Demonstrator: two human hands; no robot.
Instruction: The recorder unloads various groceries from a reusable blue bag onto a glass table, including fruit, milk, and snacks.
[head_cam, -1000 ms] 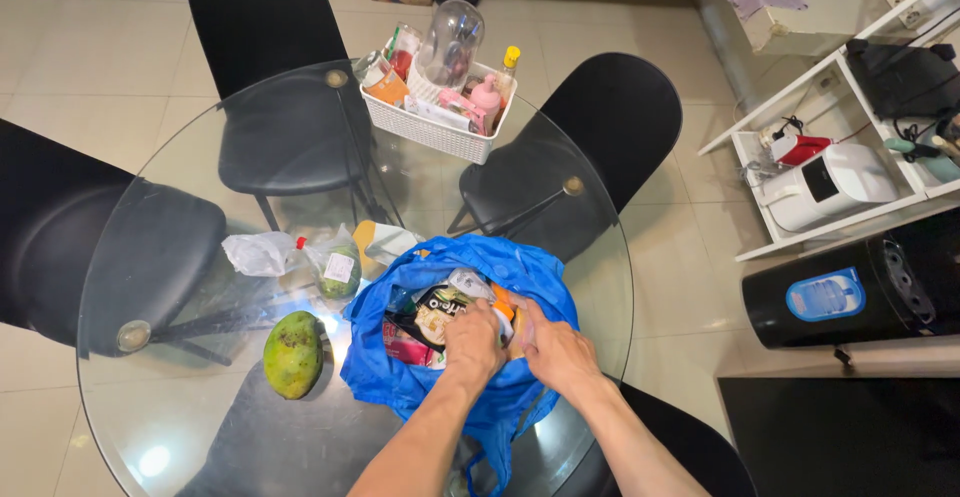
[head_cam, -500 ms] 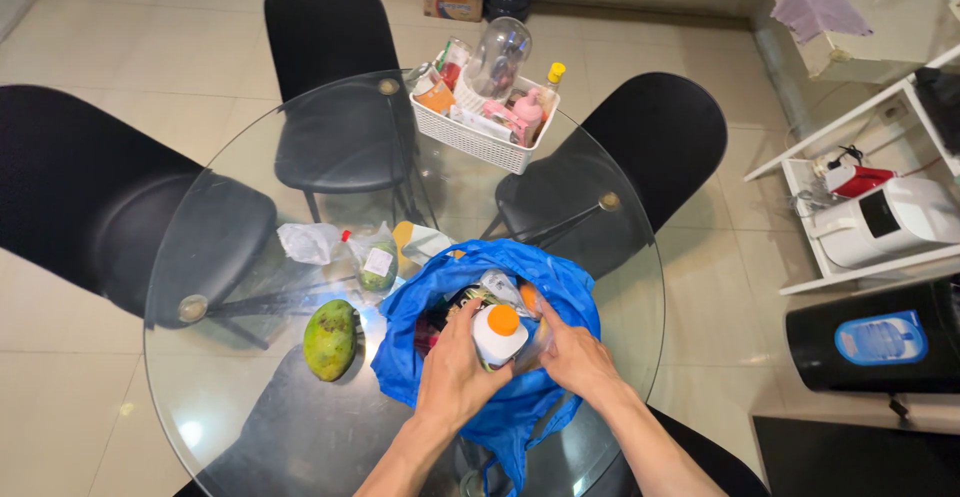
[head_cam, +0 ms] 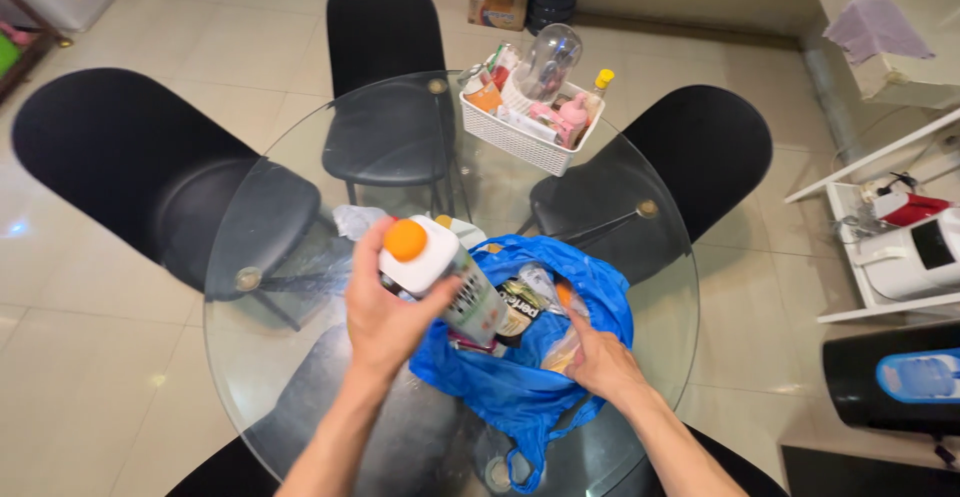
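Bottle [head_cam: 440,277], orange-capped, sits gripped in your left hand [head_cam: 385,322], cap tilted up-left, above the table [head_cam: 290,357]. Your right hand [head_cam: 600,362] clutches the blue bag [head_cam: 520,387] rim, just right.

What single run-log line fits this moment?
left hand: holds carton | right hand: on blue bag | table: glass

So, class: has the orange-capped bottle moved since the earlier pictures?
Yes. The left hand has lifted the orange-capped bottle up and leftward out of the blue bag.
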